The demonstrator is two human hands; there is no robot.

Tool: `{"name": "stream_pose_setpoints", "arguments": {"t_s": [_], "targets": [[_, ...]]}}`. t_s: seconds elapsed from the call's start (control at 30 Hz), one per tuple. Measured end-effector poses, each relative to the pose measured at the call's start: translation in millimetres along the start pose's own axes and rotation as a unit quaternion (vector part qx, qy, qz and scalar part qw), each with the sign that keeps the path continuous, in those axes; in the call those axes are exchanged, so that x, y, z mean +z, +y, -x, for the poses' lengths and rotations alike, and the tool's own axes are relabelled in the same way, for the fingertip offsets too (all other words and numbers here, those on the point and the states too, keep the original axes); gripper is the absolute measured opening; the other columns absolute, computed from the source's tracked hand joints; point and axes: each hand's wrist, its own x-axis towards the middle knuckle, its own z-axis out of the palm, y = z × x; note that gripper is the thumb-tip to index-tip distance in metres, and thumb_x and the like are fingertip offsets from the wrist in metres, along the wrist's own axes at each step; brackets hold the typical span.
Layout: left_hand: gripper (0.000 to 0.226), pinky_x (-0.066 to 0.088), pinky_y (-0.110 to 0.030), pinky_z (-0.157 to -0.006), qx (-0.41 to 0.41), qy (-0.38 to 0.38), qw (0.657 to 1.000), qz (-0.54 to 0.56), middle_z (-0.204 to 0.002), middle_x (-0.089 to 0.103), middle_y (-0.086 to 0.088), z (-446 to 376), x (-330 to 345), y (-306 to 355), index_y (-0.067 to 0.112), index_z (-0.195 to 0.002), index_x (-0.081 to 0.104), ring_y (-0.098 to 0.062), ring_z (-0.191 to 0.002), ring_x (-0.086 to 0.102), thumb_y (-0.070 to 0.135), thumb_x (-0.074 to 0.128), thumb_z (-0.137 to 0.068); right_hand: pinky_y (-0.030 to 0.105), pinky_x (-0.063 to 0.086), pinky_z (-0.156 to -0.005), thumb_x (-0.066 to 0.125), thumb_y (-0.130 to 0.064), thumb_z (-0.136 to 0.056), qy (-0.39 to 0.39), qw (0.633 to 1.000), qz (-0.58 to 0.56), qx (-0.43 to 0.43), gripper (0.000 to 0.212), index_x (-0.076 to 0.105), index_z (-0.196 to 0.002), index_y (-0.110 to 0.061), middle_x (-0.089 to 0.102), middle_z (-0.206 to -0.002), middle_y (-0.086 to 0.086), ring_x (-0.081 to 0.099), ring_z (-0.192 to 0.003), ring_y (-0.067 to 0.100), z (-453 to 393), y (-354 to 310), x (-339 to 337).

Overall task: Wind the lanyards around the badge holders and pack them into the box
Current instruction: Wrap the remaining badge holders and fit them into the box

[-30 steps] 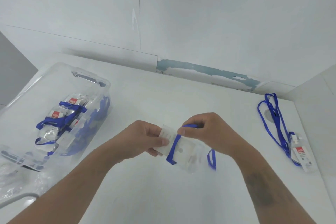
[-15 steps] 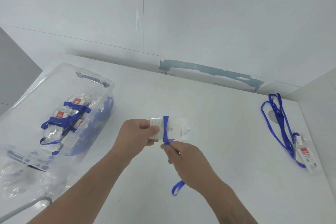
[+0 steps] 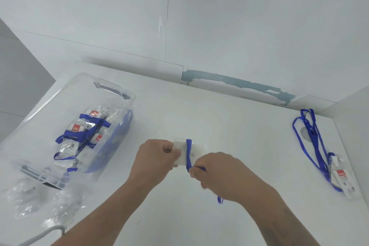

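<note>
While the left hand (image 3: 153,158) grips the clear badge holder (image 3: 196,151), the right hand (image 3: 217,173) pinches its blue lanyard (image 3: 188,153)

One clear plastic storage box (image 3: 111,94) holds at least three wrapped badge holders with red labels (image 3: 93,114); the exact number cannot be told. Two more clear badge holders on blue lanyards lie outside it: one in the hands (image 3: 196,149), one at the right (image 3: 343,177). Two hands show.
</note>
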Motion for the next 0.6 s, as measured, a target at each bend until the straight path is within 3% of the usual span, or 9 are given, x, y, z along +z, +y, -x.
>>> {"name": "stream_pose_setpoints", "arguments": {"t_s": [0.1, 0.2, 0.27, 0.37, 0.47, 0.57, 0.6], "targets": [[0.017, 0.06, -0.045, -0.073, 0.023, -0.055, 0.998, -0.035, -0.072, 0.074, -0.001, 0.7, -8.9, -2.4, 0.015, -0.077, 0.076, -0.02, -0.068, 0.071, 0.023, 0.065, -0.087, 0.029, 0.048, -0.067, 0.055, -0.043, -0.088, 0.056, 0.998, -0.013, -0.029, 0.022, 0.067, -0.081, -0.026, 0.068, -0.082, -0.007, 0.06, -0.07, 0.012, -5.5, 3.3, -17.2], [0.013, 0.061, -0.033, -0.073, 0.032, -0.144, 0.989, -0.007, -0.08, 0.077, -0.002, 2.0, -21.4, -2.1, 0.017, -0.087, 0.079, -0.018, -0.07, 0.072, 0.02, 0.067, -0.091, 0.021, 0.048, -0.061, 0.07, -0.037, -0.083, 0.074, 0.983, -0.15, -0.071, 0.008, 0.074, -0.079, -0.031, 0.069, -0.08, -0.013, 0.062, -0.072, 0.007, -15.9, 11.5, -31.6], [0.012, 0.061, -0.028, -0.071, 0.015, -0.192, 0.98, 0.04, -0.085, 0.078, -0.005, -0.1, -32.6, -2.1, 0.014, -0.093, 0.079, -0.018, -0.073, 0.073, 0.014, 0.067, -0.091, 0.024, 0.048, -0.062, 0.078, -0.028, -0.079, 0.063, 0.959, -0.265, -0.081, 0.004, 0.076, -0.076, -0.027, 0.072, -0.079, -0.009, 0.063, -0.071, 0.012, -24.5, 15.0, -31.0], [0.012, 0.06, -0.031, -0.076, -0.023, -0.261, 0.958, 0.117, -0.092, 0.077, -0.01, -3.1, -48.3, -3.3, 0.009, -0.097, 0.079, -0.023, -0.081, 0.073, 0.012, 0.068, -0.091, 0.021, 0.038, -0.055, 0.078, -0.014, -0.079, 0.039, 0.897, -0.434, -0.069, 0.012, 0.074, -0.07, -0.02, 0.067, -0.071, -0.002, 0.048, -0.062, 0.016, -33.2, 19.6, -20.3], [0.017, 0.06, -0.031, -0.077, -0.055, -0.306, 0.932, 0.186, -0.087, 0.071, -0.01, -3.5, -56.8, -6.0, 0.001, -0.092, 0.077, -0.022, -0.078, 0.067, 0.016, 0.073, -0.084, 0.018, 0.037, -0.052, 0.082, -0.014, -0.069, 0.0, 0.802, -0.595, -0.054, 0.013, 0.07, -0.064, -0.018, 0.056, -0.063, 0.001, 0.043, -0.054, 0.013, -40.7, 17.7, -1.1], [0.013, 0.06, -0.026, -0.069, -0.092, -0.241, 0.923, 0.287, -0.081, 0.066, -0.009, -5.9, -57.9, -7.0, 0.008, -0.08, 0.076, -0.022, -0.074, 0.067, 0.02, 0.076, -0.076, 0.018, 0.04, -0.045, 0.089, -0.024, -0.034, 0.015, 0.712, -0.7, -0.048, 0.043, 0.063, -0.066, -0.015, 0.051, -0.059, -0.001, 0.045, -0.046, 0.008, -45.9, 0.3, 28.4], [0.011, 0.059, -0.024, -0.066, -0.108, -0.198, 0.921, 0.317, -0.082, 0.067, -0.011, -8.0, -57.0, -8.7, 0.007, -0.081, 0.075, -0.022, -0.074, 0.068, 0.018, 0.076, -0.079, 0.018, 0.034, -0.043, 0.089, -0.026, -0.037, 0.026, 0.706, -0.707, -0.031, 0.045, 0.057, -0.067, -0.015, 0.045, -0.057, -0.001, 0.036, -0.043, 0.007, -45.7, -9.5, 38.0]]}}
